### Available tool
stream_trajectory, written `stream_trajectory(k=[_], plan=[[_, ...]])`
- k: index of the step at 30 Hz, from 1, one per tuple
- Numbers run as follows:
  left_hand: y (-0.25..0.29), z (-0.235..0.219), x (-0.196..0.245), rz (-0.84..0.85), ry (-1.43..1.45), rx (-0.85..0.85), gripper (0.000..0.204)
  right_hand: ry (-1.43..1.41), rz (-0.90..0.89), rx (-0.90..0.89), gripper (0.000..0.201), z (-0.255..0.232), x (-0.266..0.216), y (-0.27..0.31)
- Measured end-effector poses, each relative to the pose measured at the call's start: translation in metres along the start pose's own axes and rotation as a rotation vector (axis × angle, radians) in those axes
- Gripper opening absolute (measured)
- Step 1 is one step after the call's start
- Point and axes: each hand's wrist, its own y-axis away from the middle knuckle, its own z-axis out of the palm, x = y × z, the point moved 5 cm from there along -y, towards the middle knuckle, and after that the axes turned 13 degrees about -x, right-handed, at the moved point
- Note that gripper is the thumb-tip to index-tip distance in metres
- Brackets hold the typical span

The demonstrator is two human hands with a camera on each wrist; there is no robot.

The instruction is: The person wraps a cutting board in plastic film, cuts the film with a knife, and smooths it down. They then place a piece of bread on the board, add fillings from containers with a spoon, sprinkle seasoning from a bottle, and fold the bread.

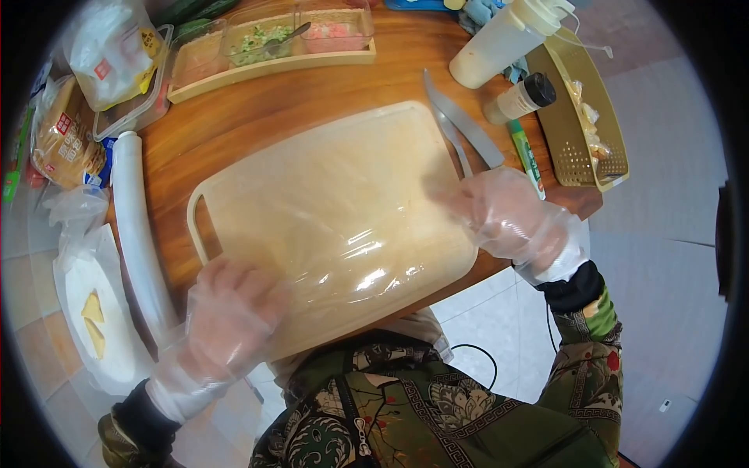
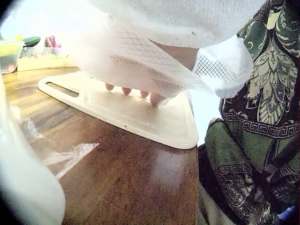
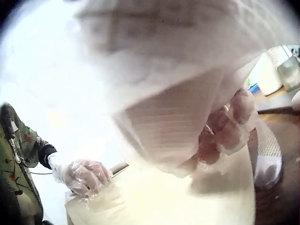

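Note:
A cream cutting board (image 1: 312,164) lies on the wooden table, with shiny, wrinkled clear plastic film (image 1: 367,257) spread over it. My left hand (image 1: 238,300), in a clear disposable glove, is at the board's near left corner, slightly blurred. In the left wrist view its fingertips (image 2: 126,90) point down onto the covered board. At the right edge my gloved right hand (image 1: 507,214) has bent fingers, bunched at the film's side and casting a shadow on the board. The right wrist view shows those curled fingers (image 3: 225,136) close over the board; its thumb is hidden.
A knife (image 1: 468,129) lies beyond my right hand, near a shaker (image 1: 519,100), squeeze bottle (image 1: 499,47) and basket (image 1: 562,148). Filling containers stand in a wooden tray (image 1: 273,74) at the back. Left are a plastic roll (image 1: 140,226), bread bag (image 1: 70,140) and cheese on white wrapping (image 1: 101,273).

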Motion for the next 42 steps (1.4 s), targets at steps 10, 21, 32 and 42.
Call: stream_trajectory(k=[10,21,32,42], plan=[[0.001,0.0,0.0,0.001,0.006,-0.025,0.039,0.06,0.185,-0.34,0.033,0.003,-0.016,-0.018],[0.006,0.005,-0.005,0.007,-0.039,-0.026,0.033,0.066,0.278,0.181,0.008,-0.033,0.003,0.002],[0.008,-0.02,-0.023,-0.123,0.027,-0.029,0.026,0.139,0.298,0.304,0.027,-0.042,0.003,-0.014],[-0.036,-0.005,-0.075,-0.368,-0.219,0.189,0.037,0.057,0.312,0.222,0.024,-0.036,0.004,-0.017]])
